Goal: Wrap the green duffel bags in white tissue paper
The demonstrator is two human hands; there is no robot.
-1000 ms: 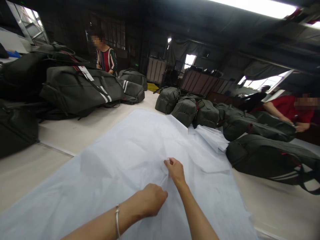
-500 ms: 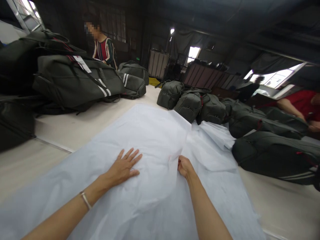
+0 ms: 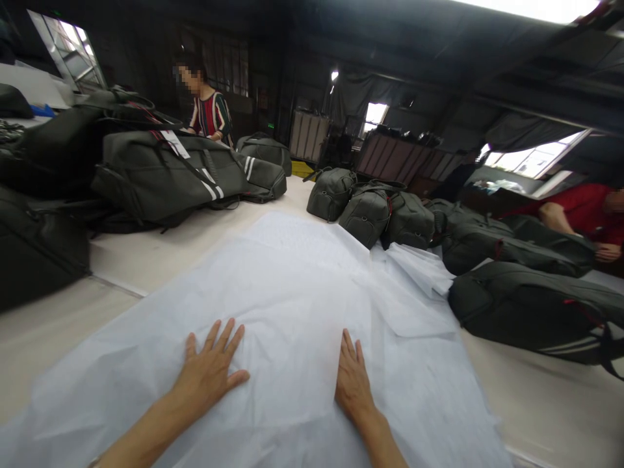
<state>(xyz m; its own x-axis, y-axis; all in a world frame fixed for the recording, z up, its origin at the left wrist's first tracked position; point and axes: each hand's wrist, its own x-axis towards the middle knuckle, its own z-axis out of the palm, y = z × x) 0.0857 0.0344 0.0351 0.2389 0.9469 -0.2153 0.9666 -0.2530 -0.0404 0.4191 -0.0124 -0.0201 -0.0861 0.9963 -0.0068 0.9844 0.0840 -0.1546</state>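
Note:
Large thin white sheets [image 3: 292, 286], paper or plastic I cannot tell, lie spread and wrinkled over the table in front of me. My left hand [image 3: 209, 367] rests on the sheet with its fingers spread and holds nothing. To the right, my right hand [image 3: 353, 380] is on the sheet too, edge down, its fingers stretched out with nothing in them. A folded, bunched part of the sheet [image 3: 422, 270] lies beyond my right hand, against the dark bags.
Dark green duffel bags [image 3: 170, 175] stand at the left, and several more bags [image 3: 365, 214] line the far side. One duffel bag [image 3: 531, 312] lies at the right. A person in a striped top [image 3: 212, 117] is behind the table; a red sleeve [image 3: 575, 201] shows at far right.
My right hand has let go of the sheet's edge and moved down, fingers now straight. My left hand has slid left and nearer to me. The raised flap now lies flatter.

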